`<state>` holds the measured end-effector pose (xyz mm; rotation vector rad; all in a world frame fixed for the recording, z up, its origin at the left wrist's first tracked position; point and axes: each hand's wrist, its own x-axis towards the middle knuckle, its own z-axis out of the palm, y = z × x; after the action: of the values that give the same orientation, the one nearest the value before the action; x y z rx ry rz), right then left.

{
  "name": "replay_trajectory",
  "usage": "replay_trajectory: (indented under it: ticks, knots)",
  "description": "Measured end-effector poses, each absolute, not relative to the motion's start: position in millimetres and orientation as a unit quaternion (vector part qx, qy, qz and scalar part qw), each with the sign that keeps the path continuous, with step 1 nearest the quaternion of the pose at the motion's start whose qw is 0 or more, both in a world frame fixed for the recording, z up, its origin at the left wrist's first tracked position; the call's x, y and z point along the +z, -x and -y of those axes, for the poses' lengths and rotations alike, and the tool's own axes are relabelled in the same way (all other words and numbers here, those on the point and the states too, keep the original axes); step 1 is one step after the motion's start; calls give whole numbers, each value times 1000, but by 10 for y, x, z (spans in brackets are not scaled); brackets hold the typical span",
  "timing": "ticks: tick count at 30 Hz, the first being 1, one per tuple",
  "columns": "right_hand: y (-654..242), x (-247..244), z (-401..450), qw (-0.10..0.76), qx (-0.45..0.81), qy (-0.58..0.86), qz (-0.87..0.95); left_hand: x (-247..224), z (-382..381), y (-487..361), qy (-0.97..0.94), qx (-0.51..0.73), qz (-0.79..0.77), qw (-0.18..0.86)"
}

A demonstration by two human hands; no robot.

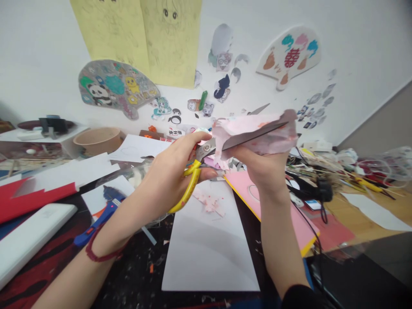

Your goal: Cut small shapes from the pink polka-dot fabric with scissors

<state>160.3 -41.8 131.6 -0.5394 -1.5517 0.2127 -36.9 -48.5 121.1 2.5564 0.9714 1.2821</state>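
My left hand is closed on the yellow handles of a pair of scissors. One long blade lies across a crumpled sheet of thin pink paper, and the other blade's tip shows beyond its top edge. My right hand grips that pink paper from below, its thumb close to the blade; the remaining fingers are hidden behind the paper. Beneath both hands, small pink scraps lie on a white sheet on the dark tabletop.
Left of the sheet are a blue glue gun, a white box-like device and red paper. A pink folder and black cables are to the right. A round tan bowl stands behind, before a wall with paper cutouts.
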Motion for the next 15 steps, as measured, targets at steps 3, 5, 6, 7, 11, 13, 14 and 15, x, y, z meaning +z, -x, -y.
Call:
replay_trajectory:
  ticks: [3, 5, 6, 7, 11, 13, 14, 15]
  knots:
    - [-1609, 1307, 415, 686, 108, 226, 683, 1220, 482, 374, -848, 424, -313, 52]
    - [-1610, 1317, 450, 681, 115, 239, 682, 1217, 481, 376, -850, 427, -305, 47]
    - [-1610, 1327, 470, 677, 120, 244, 684, 1214, 481, 376, -850, 428, -303, 46]
    - [-1609, 1336, 488, 675, 125, 242, 685, 1210, 481, 376, -851, 429, -301, 45]
    - [-1608, 1348, 489, 691, 143, 189, 683, 1197, 485, 373, -850, 433, -297, 39]
    - [-1608, 1337, 460, 695, 152, 183, 679, 1195, 487, 374, -850, 437, -292, 36]
    - [-1608, 1332, 447, 696, 155, 181, 678, 1197, 488, 376, -850, 437, -292, 36]
    - [-1609, 1329, 440, 696, 156, 178, 678, 1200, 490, 379, -851, 435, -293, 39]
